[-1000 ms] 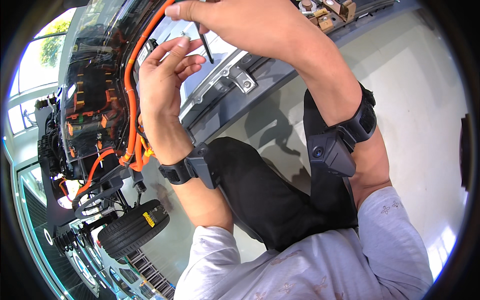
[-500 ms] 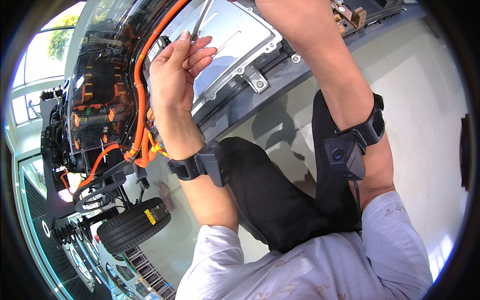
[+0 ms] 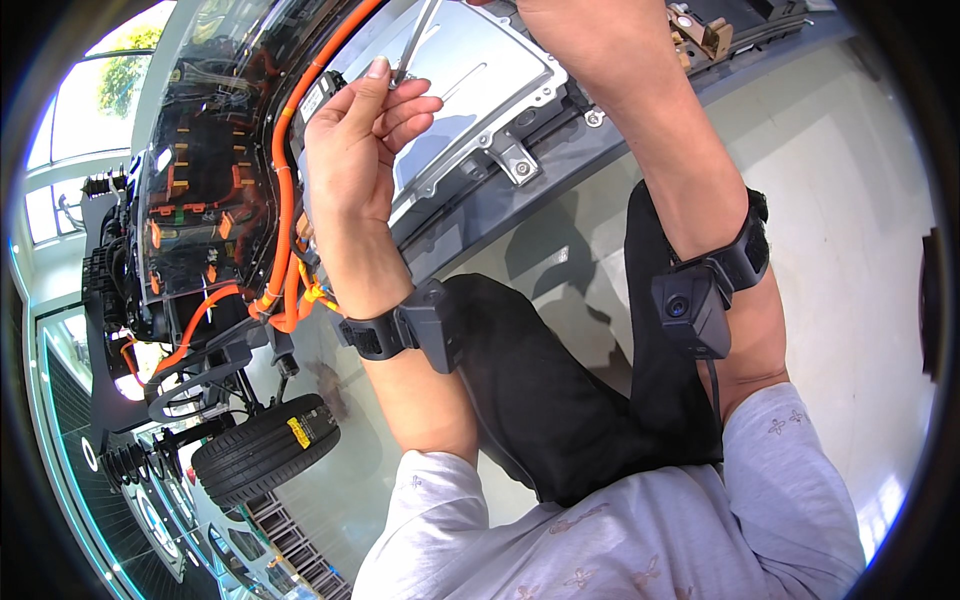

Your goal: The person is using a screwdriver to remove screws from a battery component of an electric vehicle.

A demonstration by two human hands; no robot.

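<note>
At the upper left of the head view, my left hand (image 3: 352, 150) is closed in a pinch. Its thumb and fingers hold the lower end of a slim grey metal bar (image 3: 417, 42), which runs up past the top edge, so its full shape is hidden. Behind and beneath it lies a flat silver metal cover (image 3: 490, 75) with a bolted flange. Over the far side of this cover, my right hand (image 3: 590, 35) reaches to the top edge. Its fingers are mostly cut off there, and what they touch does not show.
A thick orange cable (image 3: 282, 190) runs just left of my left hand, beside a clear housing (image 3: 200, 200) over dark parts. The grey frame rail (image 3: 470, 235) borders the cover. A tyre (image 3: 265, 450) stands lower left. Copper-coloured parts (image 3: 712, 38) sit at the upper right.
My left hand has shifted slightly to the right with the metal bar still in its pinch. My right hand has moved very little.
</note>
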